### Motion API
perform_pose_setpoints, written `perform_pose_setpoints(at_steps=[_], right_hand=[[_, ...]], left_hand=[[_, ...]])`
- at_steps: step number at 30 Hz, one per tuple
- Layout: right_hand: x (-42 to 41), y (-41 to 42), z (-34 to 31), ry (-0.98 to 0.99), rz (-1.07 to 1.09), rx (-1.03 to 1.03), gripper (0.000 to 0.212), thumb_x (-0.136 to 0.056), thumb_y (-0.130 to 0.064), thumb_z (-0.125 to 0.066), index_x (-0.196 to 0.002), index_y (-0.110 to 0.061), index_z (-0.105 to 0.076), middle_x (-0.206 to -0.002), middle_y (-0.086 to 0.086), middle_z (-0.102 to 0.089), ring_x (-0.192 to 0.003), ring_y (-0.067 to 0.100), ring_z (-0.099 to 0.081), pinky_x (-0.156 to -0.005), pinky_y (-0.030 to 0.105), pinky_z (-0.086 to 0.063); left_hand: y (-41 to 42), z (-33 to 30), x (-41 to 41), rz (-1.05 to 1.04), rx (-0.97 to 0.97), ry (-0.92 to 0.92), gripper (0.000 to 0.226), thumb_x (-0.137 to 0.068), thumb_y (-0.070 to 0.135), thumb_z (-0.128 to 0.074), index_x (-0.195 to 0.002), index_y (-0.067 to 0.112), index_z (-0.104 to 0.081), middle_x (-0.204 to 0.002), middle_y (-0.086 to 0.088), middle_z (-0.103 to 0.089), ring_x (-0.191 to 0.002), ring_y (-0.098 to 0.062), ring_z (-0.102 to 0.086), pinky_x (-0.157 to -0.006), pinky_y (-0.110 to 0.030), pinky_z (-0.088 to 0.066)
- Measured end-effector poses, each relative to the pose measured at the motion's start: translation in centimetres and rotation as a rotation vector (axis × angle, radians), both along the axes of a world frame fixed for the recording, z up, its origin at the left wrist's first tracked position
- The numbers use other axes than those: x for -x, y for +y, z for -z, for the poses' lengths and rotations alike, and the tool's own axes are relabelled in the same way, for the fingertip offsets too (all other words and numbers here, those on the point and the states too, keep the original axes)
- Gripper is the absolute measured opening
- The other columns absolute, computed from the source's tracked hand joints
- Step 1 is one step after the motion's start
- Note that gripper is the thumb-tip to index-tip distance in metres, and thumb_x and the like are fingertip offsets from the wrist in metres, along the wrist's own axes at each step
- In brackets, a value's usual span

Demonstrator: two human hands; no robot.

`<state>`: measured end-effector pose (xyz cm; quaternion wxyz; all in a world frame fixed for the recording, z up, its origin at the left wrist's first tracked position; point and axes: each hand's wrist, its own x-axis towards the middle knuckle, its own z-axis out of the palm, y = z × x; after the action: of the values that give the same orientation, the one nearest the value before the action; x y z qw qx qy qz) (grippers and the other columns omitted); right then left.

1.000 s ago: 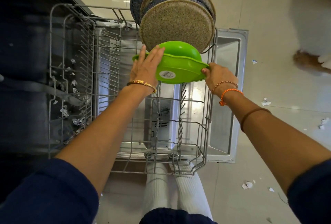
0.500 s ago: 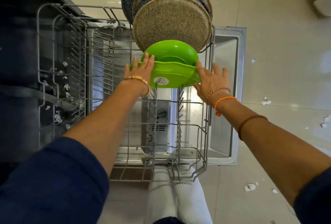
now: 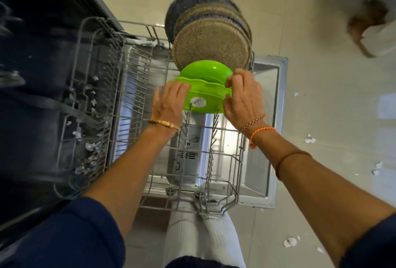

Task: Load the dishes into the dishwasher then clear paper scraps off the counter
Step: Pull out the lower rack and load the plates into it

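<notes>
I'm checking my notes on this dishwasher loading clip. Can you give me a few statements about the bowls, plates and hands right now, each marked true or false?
1. Both hands touch the green bowls. True.
2. The speckled plates lie flat on the floor. False: they stand on edge in the rack.
3. The green bowls sit just in front of the plates. True.
4. The right hand hangs free of the bowls. False: its fingers curl over the bowls' rim.
5. Paper scraps lie on the floor. True.
6. The left hand holds a plate. False: it rests against the bowls.
</notes>
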<state>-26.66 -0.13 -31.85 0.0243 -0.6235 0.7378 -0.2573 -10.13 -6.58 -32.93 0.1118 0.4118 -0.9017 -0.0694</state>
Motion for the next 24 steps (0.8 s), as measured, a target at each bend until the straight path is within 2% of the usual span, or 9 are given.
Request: perform_pose_setpoints(at_steps=[2, 3, 5, 8, 12, 14, 17, 21, 24], right_hand=[[-1.1, 0.2, -5.2, -0.099, 0.02, 0.072, 0.027, -0.065, -0.011, -0.045, -0.091, -0.015, -0.037, -0.095, 0.022, -0.058, -0.088, 0.021, -0.04, -0.067, 0.029, -0.029], [-1.8, 0.5, -8.3, -0.15, 0.03, 0.103, 0.026, -0.068, -0.012, -0.045, -0.093, -0.015, -0.037, -0.096, 0.023, -0.058, -0.092, 0.022, -0.04, -0.07, 0.03, -0.032], [-3.0, 0.9, -13.2, -0.232, 0.055, 0.171, 0.026, -0.071, -0.014, -0.044, -0.096, -0.016, -0.037, -0.098, 0.024, -0.057, -0.098, 0.023, -0.041, -0.073, 0.033, -0.036], [-5.1, 2.1, -20.0, -0.331, 0.088, 0.309, 0.027, -0.073, -0.014, -0.046, -0.099, -0.015, -0.04, -0.096, 0.025, -0.055, -0.098, 0.026, -0.042, -0.078, 0.035, -0.036], [-9.1, 4.0, -27.2, -0.546, 0.096, 0.367, 0.028, -0.075, -0.016, -0.05, -0.101, -0.005, -0.05, -0.083, 0.009, -0.054, -0.081, 0.026, -0.05, -0.074, 0.037, -0.039], [-12.1, 5.0, -29.8, -0.69, -0.007, 0.351, 0.027, -0.077, -0.015, -0.051, -0.099, 0.0, -0.052, -0.081, 0.003, -0.05, -0.075, 0.024, -0.052, -0.072, 0.036, -0.043], [-17.4, 7.0, -32.8, -0.828, -0.227, 0.362, 0.022, -0.078, -0.019, -0.053, -0.098, -0.012, -0.047, -0.081, -0.001, -0.048, -0.069, 0.021, -0.05, -0.069, 0.028, -0.044], [-28.1, 12.5, -37.3, -1.118, -0.432, 0.282, 0.025, -0.078, -0.014, -0.056, -0.092, -0.027, -0.041, -0.076, -0.008, -0.046, -0.058, -0.001, -0.044, -0.056, 0.016, -0.037], [-36.0, 18.6, -40.6, -1.321, -0.597, 0.203, 0.025, -0.077, -0.006, -0.054, -0.089, -0.025, -0.042, -0.073, -0.005, -0.046, -0.05, -0.004, -0.041, -0.05, 0.008, -0.032]], left_hand=[[0.9, -4.7, -1.1, 0.104, 0.069, 0.104, 0.027, -0.075, -0.001, -0.048, -0.098, 0.013, -0.048, -0.085, -0.011, -0.068, -0.085, -0.022, -0.055, -0.061, -0.034, -0.051], [1.2, -7.5, -1.6, 0.137, 0.112, 0.131, 0.023, -0.076, 0.002, -0.045, -0.097, 0.013, -0.048, -0.083, -0.011, -0.068, -0.082, -0.022, -0.056, -0.058, -0.031, -0.05], [1.7, -12.5, -2.1, 0.121, 0.102, 0.25, 0.022, -0.078, 0.001, -0.044, -0.097, 0.011, -0.049, -0.087, -0.014, -0.066, -0.083, -0.022, -0.054, -0.066, -0.031, -0.049], [3.7, -20.1, -2.9, -0.076, 0.05, 0.469, 0.02, -0.08, 0.003, -0.041, -0.095, 0.004, -0.055, -0.089, -0.018, -0.062, -0.087, -0.021, -0.047, -0.076, -0.029, -0.041], [7.9, -28.0, -6.0, -0.151, 0.1, 0.54, 0.011, -0.092, 0.01, -0.043, -0.095, 0.006, -0.052, -0.083, -0.023, -0.062, -0.087, -0.021, -0.046, -0.081, -0.026, -0.039], [10.1, -30.5, -9.2, -0.235, 0.199, 0.564, 0.009, -0.089, 0.004, -0.044, -0.095, 0.005, -0.051, -0.085, -0.022, -0.061, -0.088, -0.02, -0.046, -0.084, -0.021, -0.037], [14.4, -33.0, -14.6, -0.37, 0.372, 0.593, 0.013, -0.086, -0.003, -0.045, -0.092, 0.004, -0.053, -0.091, -0.014, -0.055, -0.085, -0.018, -0.046, -0.08, -0.013, -0.035], [24.0, -36.2, -23.3, -0.715, 0.586, 0.664, 0.027, -0.083, -0.009, -0.046, -0.094, 0.014, -0.053, -0.098, 0.0, -0.046, -0.089, -0.015, -0.049, -0.078, -0.007, -0.041], [32.8, -39.1, -29.6, -1.007, 0.697, 0.728, 0.021, -0.087, -0.003, -0.045, -0.094, 0.012, -0.058, -0.093, 0.002, -0.053, -0.086, -0.016, -0.053, -0.076, -0.025, -0.051]])
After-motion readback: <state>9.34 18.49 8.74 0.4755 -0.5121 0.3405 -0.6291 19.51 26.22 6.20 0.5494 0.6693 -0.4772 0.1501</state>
